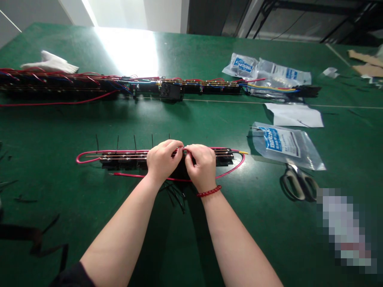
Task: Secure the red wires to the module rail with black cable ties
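**Mid-table, near side: left hand [163,161] and right hand [201,166] closed on a red wire [89,152] along a black terminal strip [125,162]**

At far left, a white cloth [49,63] lies on the green table mat [54,131], beside the end of a long wired harness [60,85] that runs left to right across the far side. Its multicoloured wires lead to a black connector [308,91] at right. Nearer, the strip lies directly ahead of both hands, its long axis running left to right. The red wire loops around its left end and runs along both long sides. Black cable tie tails [134,141] stand up from its far side, and loose black cable ties [176,197] lie under the wrists. The hands are about equally near, meeting at the strip's middle. Both are nearly closed, their fingertips [179,146] pinching the wire. A red bead bracelet [209,191] circles the right wrist. At right, clear plastic bags [283,77] hold white printed packets, with another bag [284,145] nearer. Scissors [299,182] lie near the right edge, beside a blurred patch [344,227].
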Demonstrator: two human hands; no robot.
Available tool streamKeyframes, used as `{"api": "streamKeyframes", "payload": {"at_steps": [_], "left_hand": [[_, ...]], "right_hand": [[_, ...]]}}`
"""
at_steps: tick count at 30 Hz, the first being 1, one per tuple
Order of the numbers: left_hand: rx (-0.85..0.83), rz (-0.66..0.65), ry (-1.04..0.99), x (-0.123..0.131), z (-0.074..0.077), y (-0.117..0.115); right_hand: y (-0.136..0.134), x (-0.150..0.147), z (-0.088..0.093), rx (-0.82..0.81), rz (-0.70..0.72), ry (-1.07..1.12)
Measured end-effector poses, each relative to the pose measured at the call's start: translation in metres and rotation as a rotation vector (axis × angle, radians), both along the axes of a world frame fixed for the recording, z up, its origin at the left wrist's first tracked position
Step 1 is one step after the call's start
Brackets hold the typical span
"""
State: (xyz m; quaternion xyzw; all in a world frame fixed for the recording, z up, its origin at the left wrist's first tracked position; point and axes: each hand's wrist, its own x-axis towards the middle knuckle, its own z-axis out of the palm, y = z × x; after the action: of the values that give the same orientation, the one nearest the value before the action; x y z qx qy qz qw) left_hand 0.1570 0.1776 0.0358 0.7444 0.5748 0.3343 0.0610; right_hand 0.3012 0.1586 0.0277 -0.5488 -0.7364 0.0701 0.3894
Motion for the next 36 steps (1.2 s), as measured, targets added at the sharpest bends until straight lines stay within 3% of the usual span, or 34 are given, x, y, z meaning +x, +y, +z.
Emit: {"api": "streamKeyframes", "payload": {"at_steps": [22,36], "left_hand": [[-0.019,0.058,0.036,-0.0021,-0.0055,0.0001],[0.062,-0.061,0.008,-0.0033,-0.0029,-0.0009]], "right_hand": [[-0.0006,-0.0005,0.0018,-0.017,0.011,-0.069],[0.0014,0.0004,0.0004,-0.070,0.008,-0.013]]}}
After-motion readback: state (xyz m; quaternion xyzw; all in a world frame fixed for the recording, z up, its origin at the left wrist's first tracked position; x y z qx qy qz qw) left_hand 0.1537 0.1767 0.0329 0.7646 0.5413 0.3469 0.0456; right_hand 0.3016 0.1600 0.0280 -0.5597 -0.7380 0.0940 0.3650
